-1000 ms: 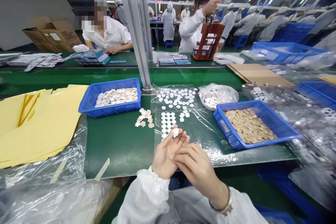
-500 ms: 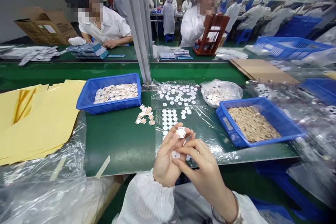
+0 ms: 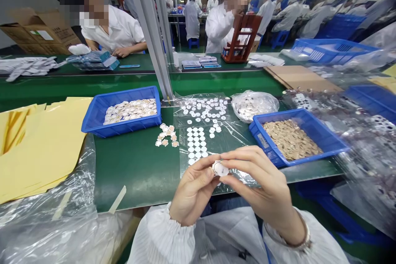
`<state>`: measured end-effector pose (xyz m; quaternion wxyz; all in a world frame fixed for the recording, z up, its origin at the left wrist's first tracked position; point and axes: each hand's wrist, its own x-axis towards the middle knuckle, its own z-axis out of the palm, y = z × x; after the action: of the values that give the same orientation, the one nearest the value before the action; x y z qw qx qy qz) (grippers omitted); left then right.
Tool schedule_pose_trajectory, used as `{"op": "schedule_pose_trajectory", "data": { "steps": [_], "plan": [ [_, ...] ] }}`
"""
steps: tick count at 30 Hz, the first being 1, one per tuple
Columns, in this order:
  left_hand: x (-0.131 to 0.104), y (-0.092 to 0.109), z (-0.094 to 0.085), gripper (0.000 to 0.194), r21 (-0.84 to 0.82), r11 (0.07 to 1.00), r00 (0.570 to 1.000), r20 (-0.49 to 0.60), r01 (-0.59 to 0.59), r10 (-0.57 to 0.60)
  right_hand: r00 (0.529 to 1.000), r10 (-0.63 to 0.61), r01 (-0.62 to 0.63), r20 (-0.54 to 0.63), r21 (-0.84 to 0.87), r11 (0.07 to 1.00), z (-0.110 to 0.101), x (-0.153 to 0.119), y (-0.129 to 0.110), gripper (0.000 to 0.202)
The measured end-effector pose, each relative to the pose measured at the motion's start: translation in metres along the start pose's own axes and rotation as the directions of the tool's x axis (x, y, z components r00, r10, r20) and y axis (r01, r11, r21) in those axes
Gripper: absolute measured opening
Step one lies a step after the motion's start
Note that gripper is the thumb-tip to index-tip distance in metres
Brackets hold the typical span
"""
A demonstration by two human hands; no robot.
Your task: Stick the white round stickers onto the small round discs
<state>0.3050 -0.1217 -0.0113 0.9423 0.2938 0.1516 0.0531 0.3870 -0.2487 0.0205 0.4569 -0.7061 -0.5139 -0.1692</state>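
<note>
Near the table's front edge, my left hand point(image 3: 194, 187) pinches a small round piece point(image 3: 215, 168) with a white face and dark ring. My right hand point(image 3: 262, 185) holds a white disc point(image 3: 222, 169) between thumb and fingers, overlapping the round piece. Both hands meet there, fingers closed. Just beyond them, white discs point(image 3: 197, 144) lie in rows on clear plastic, with loose discs point(image 3: 204, 108) scattered farther back. Left of the rows sits a small group of round pieces point(image 3: 167, 135) on the green table point(image 3: 133, 173).
A blue bin point(image 3: 122, 130) of whitish pieces stands left; another blue bin point(image 3: 278, 160) of tan pieces stands right. Behind it is a plastic bag of discs point(image 3: 254, 106). Yellow sheets point(image 3: 46, 144) lie left. A metal post point(image 3: 154, 33) rises centrally; people sit beyond.
My right hand has risen and brought the white disc up against the round piece in my left hand. My left hand has turned and lowered slightly. The camera view has shifted a little.
</note>
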Motion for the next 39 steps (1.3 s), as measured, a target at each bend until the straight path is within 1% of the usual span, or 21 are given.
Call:
{"op": "schedule_pose_trajectory", "data": {
  "steps": [3,10,16,20,25,28,31,34,37,39],
  "plan": [
    [-0.0016,0.0014,0.0017,0.025,0.016,1.0,1.0,0.003,-0.001,0.001,1.0,0.001,-0.001,0.027,-0.009,1.0,-0.0001,0.0001,0.0001,0.019],
    [-0.0011,0.0021,0.0012,0.029,0.032,0.999,1.0,0.023,-0.002,0.001,0.999,-0.009,0.01,0.042,-0.021,1.0,-0.0023,-0.0002,0.0003,0.018],
    [-0.0016,0.0032,0.0017,0.026,0.059,0.998,0.998,0.062,-0.004,0.0,0.999,-0.033,0.033,0.031,-0.012,0.999,-0.0029,0.0025,-0.0018,0.017],
    [-0.0024,0.0035,0.003,0.022,0.029,0.999,0.996,0.086,-0.02,0.017,0.998,-0.035,0.036,0.044,-0.016,0.999,-0.0031,0.0032,-0.0023,0.017],
    [-0.0028,0.0033,0.0028,0.022,0.03,0.999,0.996,0.084,-0.029,0.026,0.998,-0.041,0.044,0.054,-0.062,0.997,-0.0013,0.0024,-0.0007,0.018],
    [-0.002,0.0033,0.0015,0.025,0.024,1.0,0.996,0.086,-0.013,0.011,0.997,-0.023,0.027,0.073,-0.063,0.998,0.0018,0.0016,0.001,0.021],
    [-0.0012,0.0037,0.0018,0.023,-0.004,1.0,0.994,0.105,0.008,-0.008,0.997,0.013,-0.011,0.071,-0.031,0.999,0.0052,0.0009,0.0024,0.025],
    [-0.0008,0.0044,0.0035,0.022,-0.014,1.0,0.995,0.101,0.017,-0.016,0.997,0.041,-0.04,0.06,-0.015,0.999,0.0067,0.0004,0.0029,0.021],
    [-0.0012,0.0059,0.0052,0.021,0.029,1.0,0.996,0.084,0.001,-0.004,0.997,0.049,-0.048,0.055,-0.018,0.999,0.0065,-0.0001,0.0033,0.02],
    [-0.0022,0.0075,0.0063,0.021,0.093,0.995,0.997,0.074,-0.029,0.022,0.997,0.049,-0.048,0.053,-0.024,0.999,0.0063,-0.0007,0.004,0.019]
  ]
}}
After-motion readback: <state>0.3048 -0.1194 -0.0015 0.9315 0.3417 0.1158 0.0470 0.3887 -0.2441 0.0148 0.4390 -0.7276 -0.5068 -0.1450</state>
